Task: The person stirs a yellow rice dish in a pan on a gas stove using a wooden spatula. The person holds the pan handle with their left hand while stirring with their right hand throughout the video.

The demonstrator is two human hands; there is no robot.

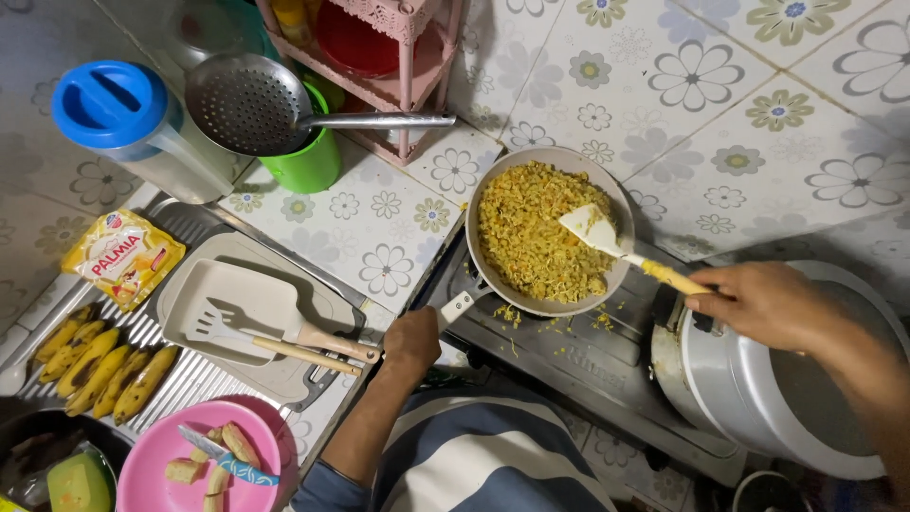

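A grey frying pan (483, 194) full of yellow fried noodles (536, 237) sits on a gas stove (588, 356). My left hand (412, 341) is closed around the pan's handle at its near left side. My right hand (758, 301) grips the yellow handle of a pale spatula (592, 228), whose blade rests in the noodles at the pan's right side. Bits of noodle lie spilled on the stove below the pan.
A large metal pot (749, 389) stands right of the stove. On the left are a second pan with a slotted turner (242, 327), a bunch of bananas (100, 365), a pink plate with a knife (204, 455), a yellow packet (123, 254), a blue-lidded jug (128, 123), a skimmer in a green cup (308, 156) and a pink rack (398, 57).
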